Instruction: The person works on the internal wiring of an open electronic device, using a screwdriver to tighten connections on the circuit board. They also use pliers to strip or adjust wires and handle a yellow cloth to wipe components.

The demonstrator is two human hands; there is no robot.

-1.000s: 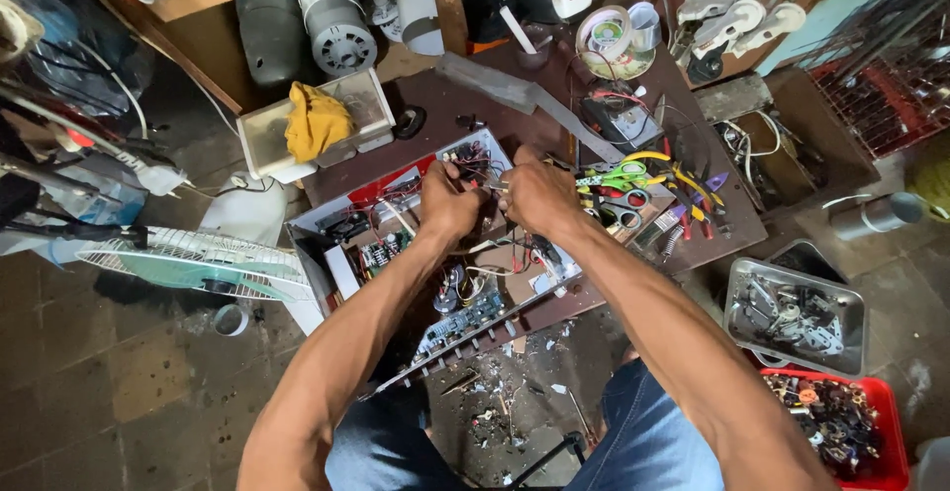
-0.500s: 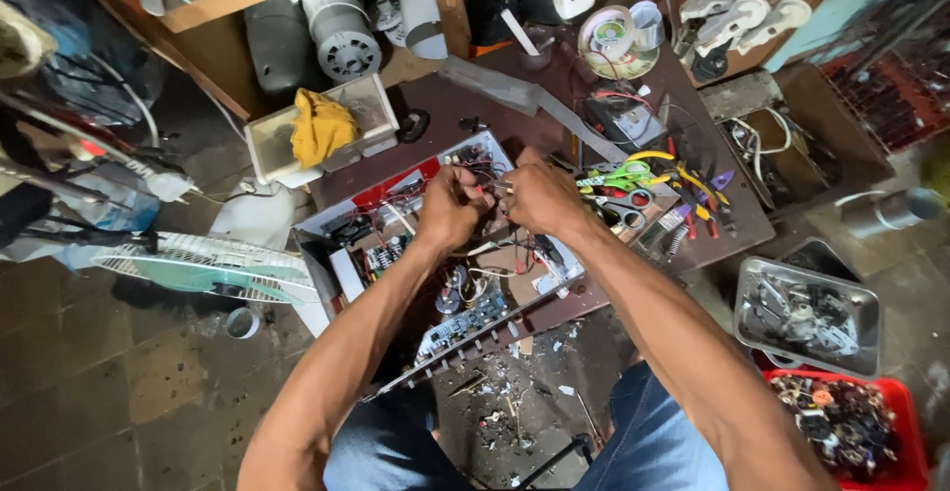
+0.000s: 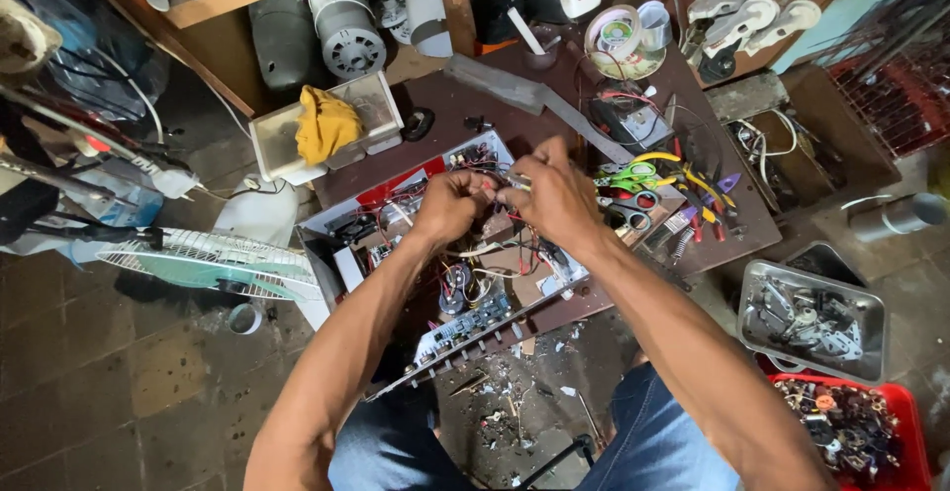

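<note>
Looking down from the head camera, I see the brown worktable [image 3: 475, 115] taking up most of the view, cluttered along its far edge. On it, nearest me, sits the opened electronics chassis [image 3: 327, 229], a metal box with its lid off, full of circuit boards and red and black wires. To my right on the floor are a metal tray [image 3: 866, 303] of small parts and, just below it, a red bin [image 3: 915, 432] of more parts. To the left lies a white fan grille [image 3: 198, 258], and behind the chassis a white box [image 3: 272, 145] holds a yellow rag [image 3: 325, 123]. Scissors and pliers [image 3: 633, 179] with green and yellow handles lie just right of my hands. My left hand [image 3: 450, 204] is curled closed over the chassis, and my right hand [image 3: 554, 194] sits close beside it, fingers pinched together on a thin wire [image 3: 500, 186] running between them; what exactly the left fist clamps I cannot tell.
</note>
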